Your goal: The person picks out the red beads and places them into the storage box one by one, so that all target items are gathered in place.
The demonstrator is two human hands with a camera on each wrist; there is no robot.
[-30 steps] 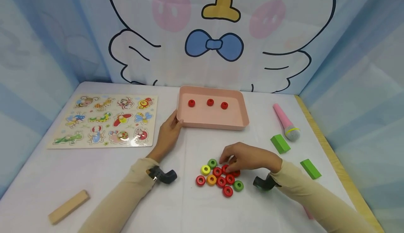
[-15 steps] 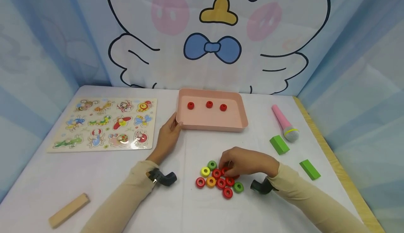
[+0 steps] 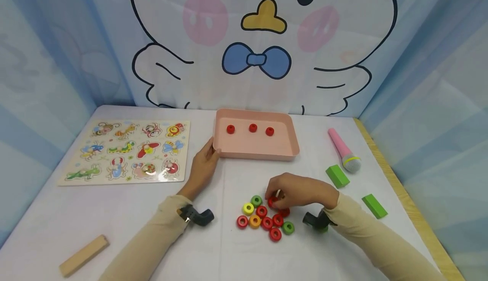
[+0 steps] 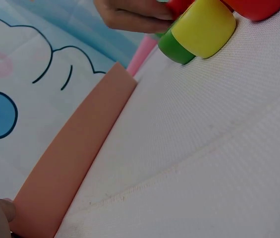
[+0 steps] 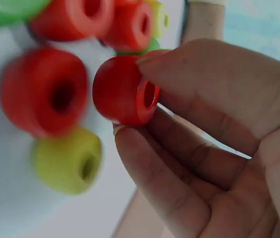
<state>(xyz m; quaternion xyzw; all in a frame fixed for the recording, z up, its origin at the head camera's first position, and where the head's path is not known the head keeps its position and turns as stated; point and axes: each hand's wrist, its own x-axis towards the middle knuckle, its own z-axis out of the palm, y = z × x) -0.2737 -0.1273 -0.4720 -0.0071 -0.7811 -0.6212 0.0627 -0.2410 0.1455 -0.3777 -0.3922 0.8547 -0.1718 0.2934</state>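
My right hand pinches a red ring-shaped bead between thumb and fingertips, just above a loose cluster on the white table. The cluster has several red beads, green beads, a yellow bead and an orange bead. Another yellow bead shows in the right wrist view, while the head view has it hidden by my hand. My left hand grips the near left corner of a pink tray. Three red beads lie in a row inside it.
An insect puzzle board lies at the back left, with a plain wooden block nearer the front. To the right are a pink toy microphone and two green blocks. A printed curtain hangs behind the table.
My right hand dips toward the cluster, then rises slightly with a red bead pinched in its fingers. The left hand stays at the tray corner. The whole head view shifts slightly.
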